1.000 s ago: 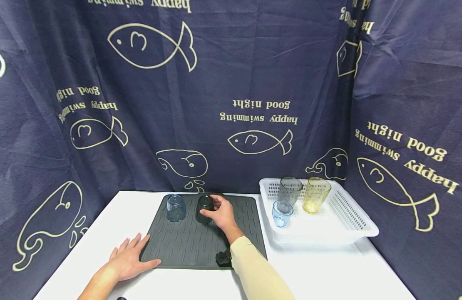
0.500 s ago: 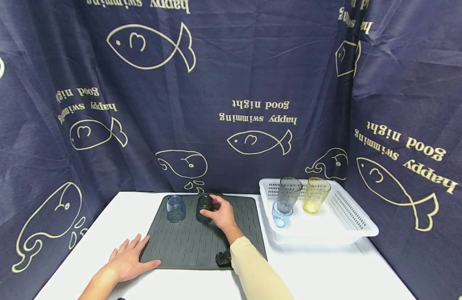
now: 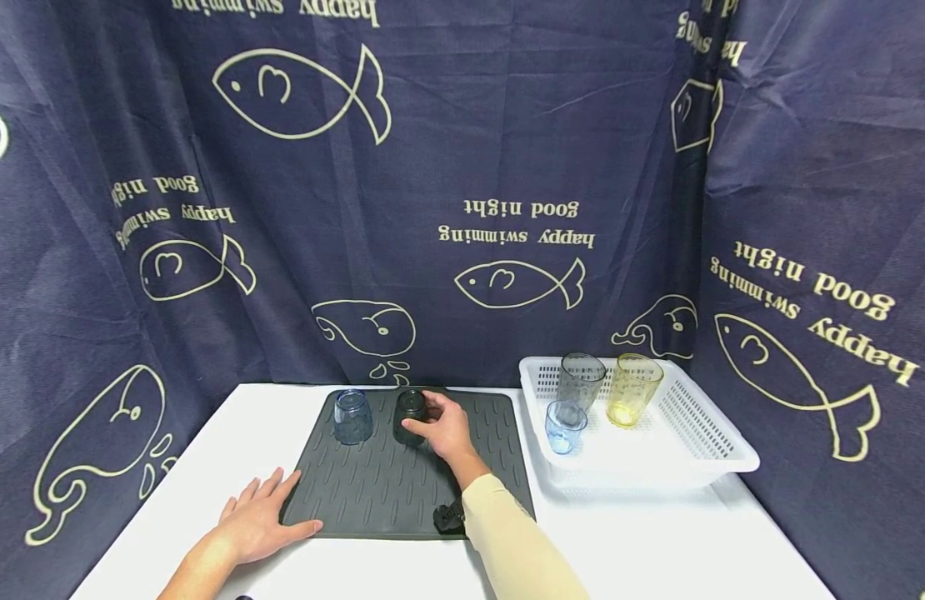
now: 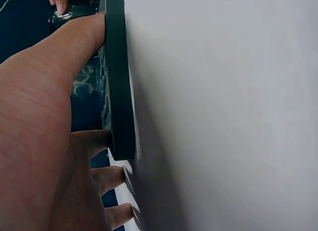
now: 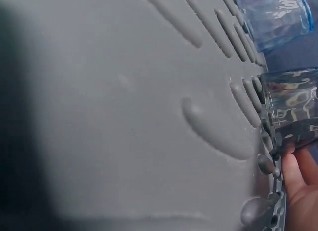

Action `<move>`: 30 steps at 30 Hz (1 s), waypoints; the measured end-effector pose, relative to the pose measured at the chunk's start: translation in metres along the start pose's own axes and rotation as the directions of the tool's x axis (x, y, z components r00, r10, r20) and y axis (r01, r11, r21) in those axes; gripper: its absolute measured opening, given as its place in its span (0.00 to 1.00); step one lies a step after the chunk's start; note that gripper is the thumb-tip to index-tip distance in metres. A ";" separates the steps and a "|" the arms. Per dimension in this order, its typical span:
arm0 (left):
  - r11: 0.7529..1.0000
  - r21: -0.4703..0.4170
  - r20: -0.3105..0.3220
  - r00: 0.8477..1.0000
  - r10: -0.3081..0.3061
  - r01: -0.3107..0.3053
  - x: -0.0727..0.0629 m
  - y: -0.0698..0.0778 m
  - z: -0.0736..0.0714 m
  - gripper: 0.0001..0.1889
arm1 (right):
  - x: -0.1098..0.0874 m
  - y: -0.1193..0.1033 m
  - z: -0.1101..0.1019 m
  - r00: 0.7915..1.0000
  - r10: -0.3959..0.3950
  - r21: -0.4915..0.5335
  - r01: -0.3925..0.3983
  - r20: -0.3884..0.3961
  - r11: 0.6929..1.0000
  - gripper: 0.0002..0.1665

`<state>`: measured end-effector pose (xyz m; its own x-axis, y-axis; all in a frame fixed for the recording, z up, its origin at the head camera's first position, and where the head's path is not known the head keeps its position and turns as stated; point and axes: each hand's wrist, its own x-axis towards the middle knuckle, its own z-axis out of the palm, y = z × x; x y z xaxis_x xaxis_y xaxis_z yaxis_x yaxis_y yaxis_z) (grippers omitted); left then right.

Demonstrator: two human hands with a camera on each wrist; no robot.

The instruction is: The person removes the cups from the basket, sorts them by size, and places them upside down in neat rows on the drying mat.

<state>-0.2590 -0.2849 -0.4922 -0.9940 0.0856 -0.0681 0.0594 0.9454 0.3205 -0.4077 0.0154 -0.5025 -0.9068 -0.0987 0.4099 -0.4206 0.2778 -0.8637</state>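
Observation:
My right hand [image 3: 445, 427] grips a dark grey glass [image 3: 408, 417] that stands upside down on the dark ridged drying mat [image 3: 372, 500]. Its thumb and fingers lie around the right side of the glass. In the right wrist view the grey glass [image 5: 290, 109] meets the mat, with the thumb [image 5: 292, 174] against it. Left of it, a blue glass [image 3: 353, 418] also stands inverted on the mat. Spread out at the mat's front left corner, my left hand [image 3: 256, 518] touches the mat's edge. In the left wrist view its thumb [image 4: 82, 35] lies over that edge.
A white perforated basket [image 3: 702, 462] stands right of the mat. It holds a tall grey glass [image 3: 580, 379], a yellow glass [image 3: 633, 390] and a small light blue glass [image 3: 564, 428]. A dark blue curtain [image 3: 402, 208] with fish drawings hangs behind the white table [image 3: 612, 550].

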 end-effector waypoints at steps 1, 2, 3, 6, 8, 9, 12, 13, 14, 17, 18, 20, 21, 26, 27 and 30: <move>1.000 0.000 0.004 1.000 -0.002 0.002 0.000 0.000 0.000 0.56 | -0.001 0.000 0.000 1.000 -0.008 -0.004 0.008 -0.002 1.000 0.36; 1.000 0.002 0.006 1.000 -0.001 0.001 0.000 0.000 -0.001 0.56 | -0.001 -0.001 0.000 1.000 -0.011 -0.009 0.011 -0.004 1.000 0.36; 1.000 0.001 0.009 1.000 -0.003 0.003 0.000 0.000 -0.001 0.56 | -0.002 -0.002 0.000 1.000 0.005 -0.005 -0.005 0.001 1.000 0.37; 1.000 0.004 0.017 1.000 -0.004 0.004 -0.001 0.001 -0.002 0.55 | -0.004 -0.005 0.000 0.997 0.072 0.016 -0.072 0.020 0.997 0.39; 1.000 0.009 0.016 1.000 -0.001 0.001 -0.002 0.001 -0.002 0.54 | -0.005 -0.008 0.000 0.994 0.110 0.035 -0.111 0.029 0.993 0.39; 1.000 0.009 0.016 1.000 -0.003 0.003 -0.002 0.001 -0.002 0.54 | -0.005 -0.009 0.000 0.992 0.123 0.044 -0.124 0.033 0.991 0.39; 1.000 0.012 0.014 1.000 -0.003 0.003 -0.002 0.002 -0.002 0.54 | -0.007 -0.011 -0.001 0.991 0.129 0.062 -0.131 0.024 0.989 0.39; 1.000 0.013 0.014 1.000 -0.003 0.003 -0.002 0.002 -0.003 0.54 | -0.007 -0.012 -0.002 0.992 0.128 0.061 -0.129 0.018 0.990 0.38; 1.000 0.010 0.017 1.000 -0.006 0.005 -0.002 0.002 -0.003 0.55 | -0.008 -0.012 -0.003 0.991 0.130 0.065 -0.131 0.014 0.989 0.38; 1.000 0.006 0.026 1.000 -0.008 0.008 -0.001 0.002 -0.003 0.55 | -0.010 -0.014 -0.005 0.992 0.125 0.063 -0.125 0.006 0.990 0.37; 1.000 0.007 0.028 1.000 -0.006 0.006 -0.001 0.002 -0.003 0.55 | -0.011 -0.014 -0.006 0.993 0.117 0.063 -0.117 0.004 0.991 0.37; 1.000 0.004 0.034 0.999 -0.008 0.008 -0.001 0.002 -0.003 0.55 | -0.013 -0.015 -0.008 0.992 0.127 0.079 -0.127 0.004 0.989 0.36; 1.000 0.007 0.035 0.999 -0.006 0.006 -0.001 0.002 -0.003 0.55 | -0.015 -0.015 -0.009 0.991 0.134 0.089 -0.134 0.003 0.987 0.36; 1.000 0.012 0.031 1.000 -0.006 0.006 0.000 0.001 -0.002 0.56 | -0.023 -0.015 -0.014 0.981 0.192 0.200 -0.187 -0.004 0.962 0.35; 1.000 0.015 0.030 1.000 -0.006 0.006 0.000 0.001 -0.002 0.56 | -0.026 -0.020 -0.017 0.981 0.196 0.218 -0.190 -0.004 0.957 0.34; 1.000 0.016 0.029 1.000 -0.007 0.007 0.000 0.000 -0.001 0.56 | -0.029 -0.019 -0.021 0.977 0.213 0.260 -0.203 -0.010 0.944 0.34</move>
<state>-0.2592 -0.2850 -0.4909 -0.9913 0.0876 -0.0978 0.0540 0.9509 0.3047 -0.3724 0.0326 -0.4920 -0.9753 -0.0274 0.2191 -0.2199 0.0335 -0.9749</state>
